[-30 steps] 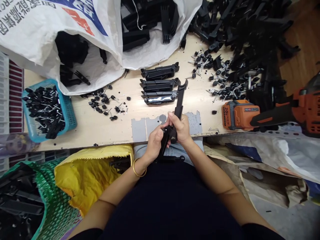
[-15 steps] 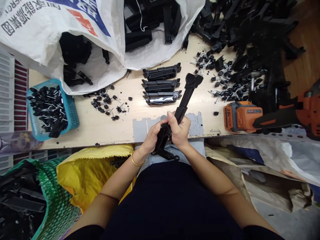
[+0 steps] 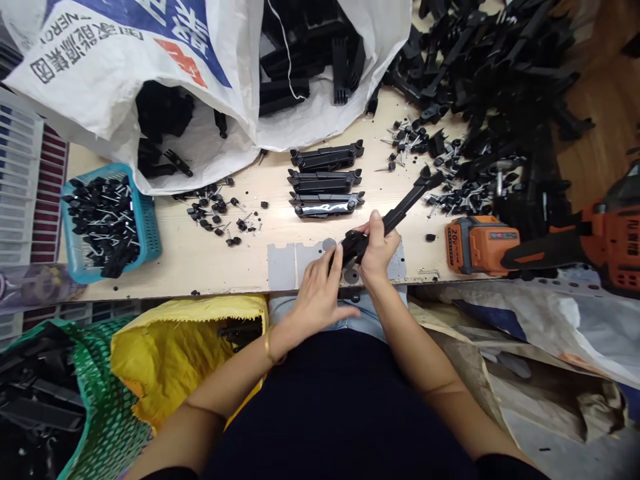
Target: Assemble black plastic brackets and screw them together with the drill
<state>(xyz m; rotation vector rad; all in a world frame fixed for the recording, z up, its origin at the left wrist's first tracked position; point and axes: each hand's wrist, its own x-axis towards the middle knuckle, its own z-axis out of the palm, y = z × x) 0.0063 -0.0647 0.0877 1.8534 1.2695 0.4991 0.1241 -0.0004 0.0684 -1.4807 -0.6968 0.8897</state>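
My right hand [image 3: 379, 243] grips a long black plastic arm [image 3: 395, 215] near its lower end, the far end tilted up toward the pile of black parts [image 3: 490, 73]. My left hand [image 3: 320, 293] rests open-fingered against its base. Three assembled pieces [image 3: 326, 179] lie side by side on the table [image 3: 200, 253], beside an orange drill [image 3: 540, 240].
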